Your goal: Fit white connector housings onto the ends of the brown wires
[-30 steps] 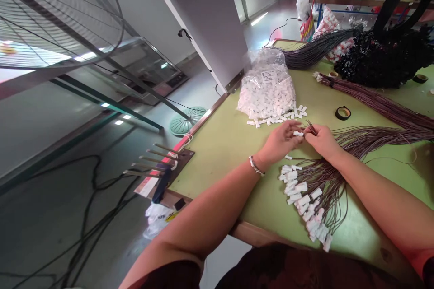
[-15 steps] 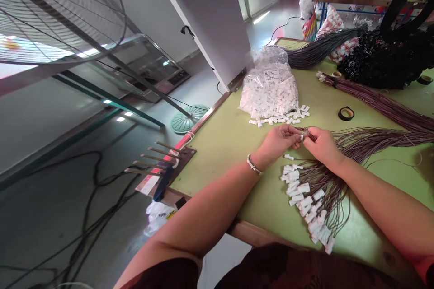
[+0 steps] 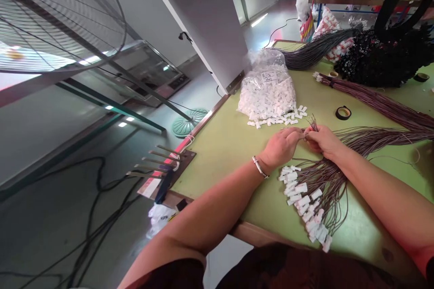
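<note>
My right hand (image 3: 323,142) is closed on several thin brown wires (image 3: 313,123), whose bare metal tips stick up above the thumb. My left hand (image 3: 284,145) is pinched, its fingertips meeting the right hand's; what lies between them is hidden. A few wire ends show just beyond the left knuckles. Below the hands, white plastic connectors (image 3: 301,188) sit in a fanned row on the ends of brown wires (image 3: 334,194). The rest of the wire bundle (image 3: 376,144) runs off to the right under my right forearm.
A clear bag of white connectors (image 3: 267,90) stands behind my hands, with loose connectors (image 3: 271,122) spilled before it. Black tape (image 3: 343,113), a tied wire bundle (image 3: 366,94) and a black heap (image 3: 383,56) lie right. A pronged metal bracket (image 3: 172,162) edges the table left.
The white connector seen between my fingertips is out of sight. My left hand has rolled over, knuckles up, and wire tips now stand up from my right hand.
</note>
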Tool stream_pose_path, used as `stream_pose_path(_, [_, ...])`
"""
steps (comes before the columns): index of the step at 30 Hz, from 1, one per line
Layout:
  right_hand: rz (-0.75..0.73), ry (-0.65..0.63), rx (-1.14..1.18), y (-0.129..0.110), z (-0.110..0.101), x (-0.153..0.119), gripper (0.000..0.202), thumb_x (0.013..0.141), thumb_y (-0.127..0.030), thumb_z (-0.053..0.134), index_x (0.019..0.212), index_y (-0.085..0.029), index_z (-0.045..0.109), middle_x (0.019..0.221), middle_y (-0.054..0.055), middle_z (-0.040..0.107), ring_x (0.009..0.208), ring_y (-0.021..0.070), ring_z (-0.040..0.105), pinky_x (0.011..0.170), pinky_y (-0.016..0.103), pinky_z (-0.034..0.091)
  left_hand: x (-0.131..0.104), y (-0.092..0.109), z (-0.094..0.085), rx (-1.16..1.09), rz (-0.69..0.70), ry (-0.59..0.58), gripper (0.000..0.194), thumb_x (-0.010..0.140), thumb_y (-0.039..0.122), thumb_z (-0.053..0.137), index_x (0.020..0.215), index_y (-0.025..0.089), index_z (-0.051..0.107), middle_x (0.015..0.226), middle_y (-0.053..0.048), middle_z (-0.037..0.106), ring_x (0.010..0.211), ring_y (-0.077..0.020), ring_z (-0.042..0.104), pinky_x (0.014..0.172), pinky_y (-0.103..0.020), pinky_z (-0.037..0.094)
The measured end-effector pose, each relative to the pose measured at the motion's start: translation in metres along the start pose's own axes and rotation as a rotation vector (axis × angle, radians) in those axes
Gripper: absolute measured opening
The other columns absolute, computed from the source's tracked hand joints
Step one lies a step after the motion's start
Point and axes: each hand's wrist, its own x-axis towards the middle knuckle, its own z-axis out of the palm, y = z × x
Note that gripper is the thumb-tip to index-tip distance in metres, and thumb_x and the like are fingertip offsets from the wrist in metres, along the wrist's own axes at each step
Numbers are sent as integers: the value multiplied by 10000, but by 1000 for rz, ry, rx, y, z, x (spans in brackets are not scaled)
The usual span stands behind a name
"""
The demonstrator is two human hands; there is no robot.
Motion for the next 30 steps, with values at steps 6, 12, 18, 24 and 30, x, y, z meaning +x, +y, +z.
stream_pose_path(6, [-258,144,-305,1,5,-2,112,626,-284,509,581,-190,470,427,-78,358,413,66,281,422,218,218,4,2,-3,-491,-505,79,285,847,321,555,1064,137,573,774,-51,665,605,-109,623,551,-221,521])
stream_pose_path(12, [-515,256,-686,6,9,-6,160,664,-243,477,531,-194,404,470,-55,371,481,84,314,494,240,264,7,4,-10,-866,-894,-42,263,731,354,688,733,107,597,578,-12,617,440,-67,550,414,-165,439])
stream_pose_path(18, [-392,189,-551,4,6,-5,114,650,-258,487,564,-184,475,465,-55,402,466,85,332,461,228,266,4,4,-6,-811,-766,-24,120,732,214,667,763,113,610,594,-5,623,523,-82,576,530,-207,488])
stream_pose_path(24, [-176,80,-202,4,1,-2,85,617,-268,527,604,-188,504,375,-94,326,350,59,239,373,213,161,1,4,-8,-246,-218,-41,103,817,145,541,782,181,631,813,-42,675,791,-139,625,739,-281,499])
stream_pose_path(30, [-10,-2,-62,-1,1,-4,91,602,-264,519,603,-207,448,366,-111,265,345,52,156,369,217,116,2,3,-8,-316,-272,-65,74,818,195,552,803,165,618,751,-45,660,704,-133,623,659,-268,508])
